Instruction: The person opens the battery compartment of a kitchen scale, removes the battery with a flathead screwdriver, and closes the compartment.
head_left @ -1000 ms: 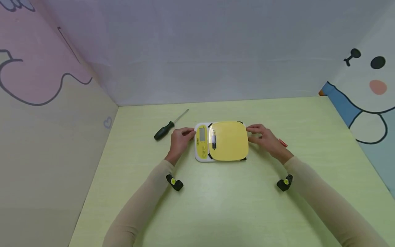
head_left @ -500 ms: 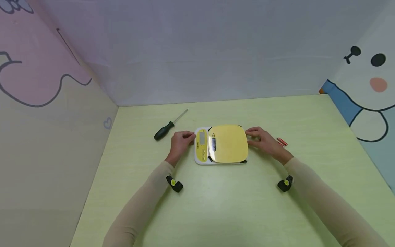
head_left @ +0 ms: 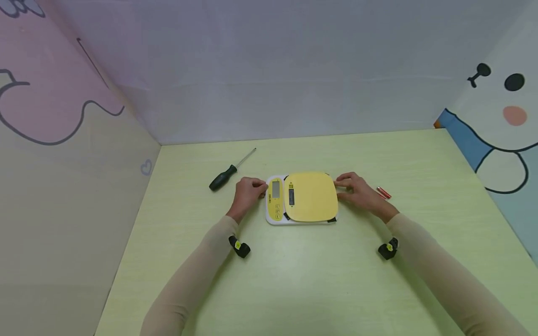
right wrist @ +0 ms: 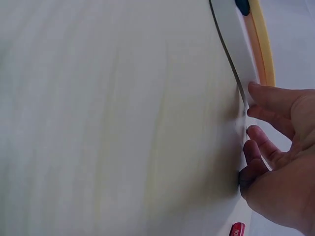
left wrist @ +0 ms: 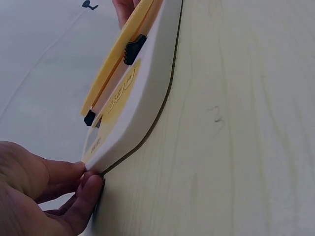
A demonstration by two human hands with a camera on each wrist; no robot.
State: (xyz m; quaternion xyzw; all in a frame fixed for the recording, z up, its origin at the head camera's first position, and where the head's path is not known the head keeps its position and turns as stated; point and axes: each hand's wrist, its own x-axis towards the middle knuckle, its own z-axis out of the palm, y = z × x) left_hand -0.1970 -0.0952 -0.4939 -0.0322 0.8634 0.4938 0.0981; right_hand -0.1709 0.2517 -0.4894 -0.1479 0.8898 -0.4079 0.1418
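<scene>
A yellow-and-white digital kitchen scale (head_left: 312,198) lies on the table, platform up, its display and buttons at the left end. Black pieces show at the platform's corners. My left hand (head_left: 249,193) pinches the scale's left edge between thumb and fingers, clearer in the left wrist view, where the hand (left wrist: 47,191) meets the white base (left wrist: 147,108). On the opposite side, my right hand (head_left: 357,190) touches the right edge with extended thumb and fingertips. In the right wrist view this hand's (right wrist: 285,142) lower fingers bend beside the table surface.
A screwdriver (head_left: 224,178) with a dark handle lies at the back left, shaft pointing away to the right. Red batteries (head_left: 384,192) lie just past my right wrist, one partly hidden by it. Printed walls stand around the pale table (head_left: 302,280).
The scale has shifted slightly toward me and settled, both hands staying at its ends. More of the red batteries shows beside my right wrist. The screwdriver stays put.
</scene>
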